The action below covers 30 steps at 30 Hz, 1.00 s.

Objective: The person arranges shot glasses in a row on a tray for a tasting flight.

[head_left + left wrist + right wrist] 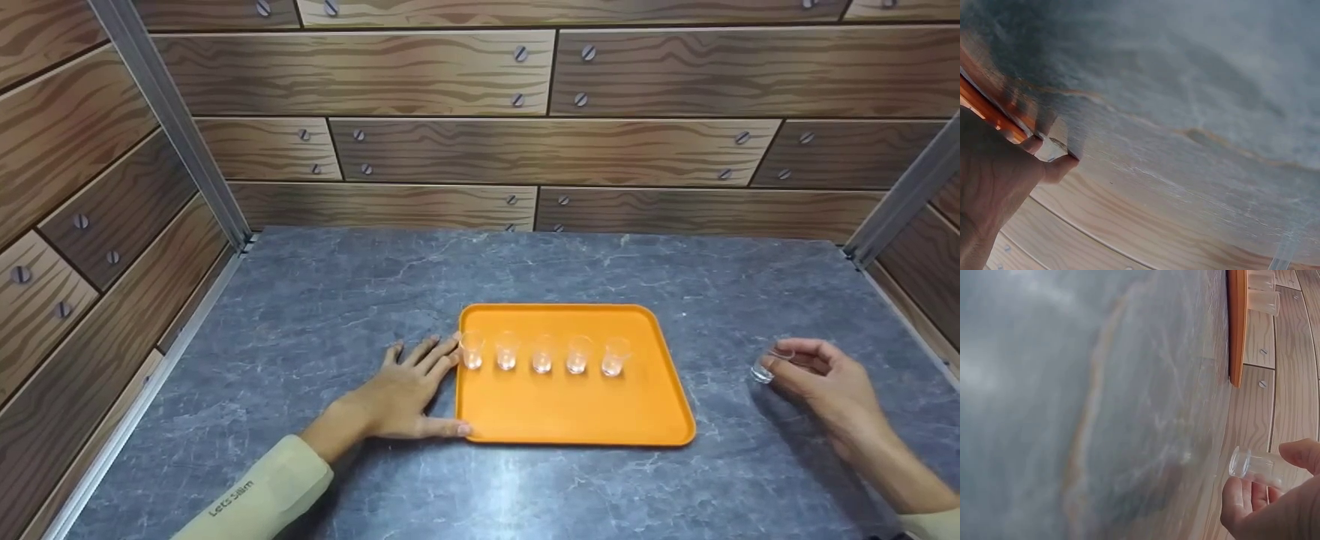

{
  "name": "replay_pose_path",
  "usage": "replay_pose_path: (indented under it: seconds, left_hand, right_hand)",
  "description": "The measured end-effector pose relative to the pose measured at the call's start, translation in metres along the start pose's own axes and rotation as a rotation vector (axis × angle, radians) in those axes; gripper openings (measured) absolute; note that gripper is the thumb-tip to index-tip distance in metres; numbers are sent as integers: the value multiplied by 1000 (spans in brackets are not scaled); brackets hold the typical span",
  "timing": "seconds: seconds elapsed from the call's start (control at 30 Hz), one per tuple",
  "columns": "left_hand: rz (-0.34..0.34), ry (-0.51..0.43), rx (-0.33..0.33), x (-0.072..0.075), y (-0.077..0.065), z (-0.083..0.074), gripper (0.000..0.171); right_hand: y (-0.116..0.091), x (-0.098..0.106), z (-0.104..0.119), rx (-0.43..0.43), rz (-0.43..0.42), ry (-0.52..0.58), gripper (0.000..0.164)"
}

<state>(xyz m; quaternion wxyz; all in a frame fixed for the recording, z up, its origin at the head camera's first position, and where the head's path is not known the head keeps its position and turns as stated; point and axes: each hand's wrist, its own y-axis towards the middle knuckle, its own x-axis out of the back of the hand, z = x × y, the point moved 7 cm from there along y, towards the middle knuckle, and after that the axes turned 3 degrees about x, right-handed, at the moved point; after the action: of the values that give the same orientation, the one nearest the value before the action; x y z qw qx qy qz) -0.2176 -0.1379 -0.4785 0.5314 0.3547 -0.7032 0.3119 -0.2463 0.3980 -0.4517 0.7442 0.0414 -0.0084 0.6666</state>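
On the orange tray point(570, 411) stand several small clear shot glasses point(542, 363) in a row near its middle. My left hand point(409, 386) lies with spread, straight fingers at the tray's left edge, thumb touching the front left corner. In the left wrist view, the left hand point(999, 169) reaches past the tray's orange rim point(982, 104). To the right of the tray, my right hand point(829, 382) pinches another clear shot glass point(763, 372) between thumb and fingers. The right wrist view shows this glass with its thick base facing the table, apparently just above it.
A grey-blue marbled table point(337, 285) bears everything. Wood-patterned panels point(442, 150) close off the back and both sides, with metal corner posts point(176, 120) at left and right. The table surface continues around the tray.
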Motion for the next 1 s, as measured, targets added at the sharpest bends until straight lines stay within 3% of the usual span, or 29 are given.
replay_pose_path:
  seconds: [0.3, 0.57, 1.0]
  left_hand:
    - [-4, 5, -2, 0, 0, 0, 113]
    - [4, -8, -4, 0, 0, -1, 112]
    - [-15, 11, -10, 1, -1, -1, 112]
  right_hand:
    - [-2, -9, 5, 40, 1, 6, 22]
    - [-2, -20, 13, 60, 14, -91, 23]
    - [-2, -50, 18, 74, 30, -131, 24]
